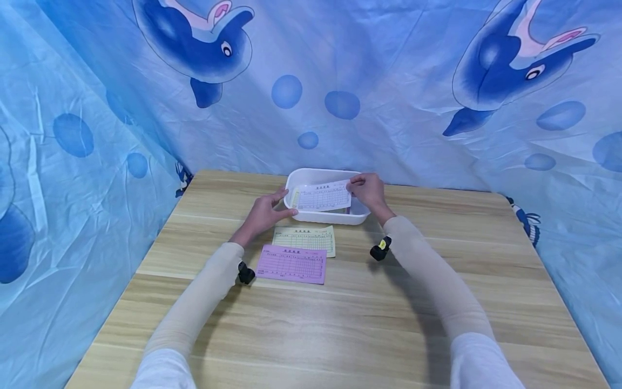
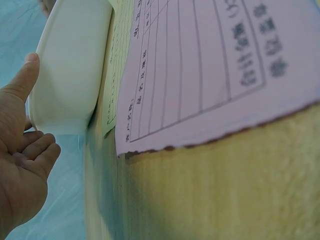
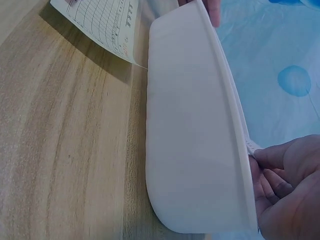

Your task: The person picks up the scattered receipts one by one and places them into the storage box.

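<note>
A white plastic tray [image 1: 332, 217] stands at the far side of the table. My right hand [image 1: 368, 190] pinches the right edge of a white printed form slip [image 1: 323, 195] between thumb and fingers, over the tray's opening. Another sheet's yellowish and purple edges show beneath the slip, partly hidden. My left hand [image 1: 264, 212] holds the tray's left end, thumb on the near rim and fingers round the outer side. In the left wrist view, that thumb [image 2: 27, 75] lies against the tray wall. From the right wrist view, the tray's side hides most of the slip.
A pale yellow form slip [image 1: 311, 237] lies on the wooden table [image 1: 311, 335] in front of the tray. Overlapping its lower edge is a purple form slip [image 1: 291, 265], nearer me. A blue dolphin-print cloth [image 1: 389, 140] hangs right behind the table.
</note>
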Tool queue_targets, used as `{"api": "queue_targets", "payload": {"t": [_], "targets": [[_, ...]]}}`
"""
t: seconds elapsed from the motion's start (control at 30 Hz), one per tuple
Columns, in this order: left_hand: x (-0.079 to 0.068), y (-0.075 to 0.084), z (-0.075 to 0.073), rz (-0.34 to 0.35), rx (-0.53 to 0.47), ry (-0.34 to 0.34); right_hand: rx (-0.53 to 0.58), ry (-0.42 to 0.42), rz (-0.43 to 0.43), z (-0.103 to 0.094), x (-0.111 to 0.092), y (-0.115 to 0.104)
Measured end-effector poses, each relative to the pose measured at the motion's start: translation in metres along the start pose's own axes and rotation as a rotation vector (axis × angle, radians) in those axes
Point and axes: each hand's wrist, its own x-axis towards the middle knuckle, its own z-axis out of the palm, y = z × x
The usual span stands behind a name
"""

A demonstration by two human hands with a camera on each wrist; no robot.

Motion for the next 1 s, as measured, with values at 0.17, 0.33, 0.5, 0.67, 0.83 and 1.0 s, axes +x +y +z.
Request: {"api": "queue_targets", "payload": {"t": [0.17, 0.33, 0.5, 0.67, 0.83, 1.0], "targets": [[-0.001, 0.001, 0.0, 0.001, -0.002, -0.002, -0.009, -0.012, -0.004, 0.003, 0.002, -0.001], [-0.001, 0.0, 0.0, 0.0, -0.003, -0.002, -0.064, -0.009, -0.035, 0.001, 0.001, -0.003], [0.0, 0.0, 0.0, 0.004, -0.003, 0.001, -0.113, -0.017, -0.067, -0.007, -0.005, -0.008], [0.0, 0.001, 0.0, 0.005, -0.004, 0.004, -0.096, -0.031, -0.146, -0.019, -0.016, -0.015], [0.0, 0.0, 0.0, 0.008, -0.006, 0.012, -0.063, -0.044, -0.228, -0.028, -0.031, -0.023], [0.001, 0.0, -0.001, 0.007, -0.011, 0.007, -0.005, -0.065, -0.262, -0.031, -0.054, -0.029]]}}
